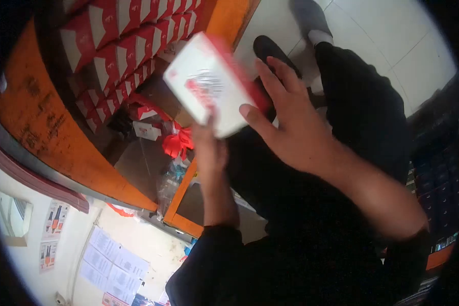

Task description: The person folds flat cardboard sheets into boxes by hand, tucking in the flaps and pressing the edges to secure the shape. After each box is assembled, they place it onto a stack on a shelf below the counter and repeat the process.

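A white box with red sides and red and black print point(209, 84) is held up at the upper middle, tilted and a little blurred. My left hand point(209, 145) grips its lower edge, with the fingers partly hidden or smeared. On the box's right side is my right hand point(296, 120), its thumb at the near corner and its fingers spread apart beside the red side. Whether those fingers press on the box is hard to tell.
Rows of red and white boxes point(107, 61) fill an orange-edged shelf point(46, 117) at the left. A red ribbon bow point(177, 143) and a small white box point(147, 130) lie below. Papers point(115, 262) show at lower left, dark stacked boxes point(436, 178) at right, tiled floor point(377, 35) above.
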`<action>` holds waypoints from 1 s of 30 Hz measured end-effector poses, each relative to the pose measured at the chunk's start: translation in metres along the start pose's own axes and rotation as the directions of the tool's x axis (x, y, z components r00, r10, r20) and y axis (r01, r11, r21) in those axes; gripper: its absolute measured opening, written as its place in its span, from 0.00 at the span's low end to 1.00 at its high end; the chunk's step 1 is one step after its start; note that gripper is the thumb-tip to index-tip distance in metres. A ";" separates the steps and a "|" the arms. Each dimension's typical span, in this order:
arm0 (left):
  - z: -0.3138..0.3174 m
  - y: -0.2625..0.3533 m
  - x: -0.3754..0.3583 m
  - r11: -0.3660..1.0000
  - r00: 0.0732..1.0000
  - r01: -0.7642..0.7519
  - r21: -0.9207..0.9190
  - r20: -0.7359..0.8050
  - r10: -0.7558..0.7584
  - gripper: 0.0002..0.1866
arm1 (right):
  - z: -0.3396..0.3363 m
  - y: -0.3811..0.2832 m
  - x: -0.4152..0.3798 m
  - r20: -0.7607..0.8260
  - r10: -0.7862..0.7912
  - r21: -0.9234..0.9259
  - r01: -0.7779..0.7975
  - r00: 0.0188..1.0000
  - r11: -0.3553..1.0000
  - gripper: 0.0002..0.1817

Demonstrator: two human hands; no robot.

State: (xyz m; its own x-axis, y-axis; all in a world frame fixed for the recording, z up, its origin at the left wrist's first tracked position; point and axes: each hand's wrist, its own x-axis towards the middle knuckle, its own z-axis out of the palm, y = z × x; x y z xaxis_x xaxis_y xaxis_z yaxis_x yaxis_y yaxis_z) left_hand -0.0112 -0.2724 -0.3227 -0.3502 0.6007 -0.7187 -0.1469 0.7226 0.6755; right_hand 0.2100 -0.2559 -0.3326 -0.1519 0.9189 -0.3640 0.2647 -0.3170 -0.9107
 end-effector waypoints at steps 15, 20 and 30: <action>-0.197 -0.036 0.409 0.978 0.963 0.166 -0.130 -0.191 -0.189 0.30 | -0.006 -0.002 -0.007 0.273 0.133 0.014 -0.142 0.953 0.990 0.27; -0.192 -0.050 0.392 0.999 0.986 0.037 0.031 -0.167 -0.031 0.21 | -0.003 -0.002 -0.001 0.297 0.113 -0.097 -0.088 0.948 0.991 0.28; -0.019 0.158 -0.118 0.309 0.369 -0.918 0.250 0.823 0.431 0.22 | -0.006 0.030 -0.009 0.258 0.016 -0.181 0.033 0.966 0.983 0.28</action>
State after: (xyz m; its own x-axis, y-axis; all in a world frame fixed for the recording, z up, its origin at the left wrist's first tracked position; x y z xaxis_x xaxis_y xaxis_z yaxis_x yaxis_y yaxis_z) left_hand -0.0104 -0.2353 -0.1278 0.5691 0.8149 -0.1100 0.5069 -0.2423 0.8272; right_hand 0.2246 -0.2720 -0.3556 -0.3885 0.8221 -0.4161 0.4275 -0.2393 -0.8718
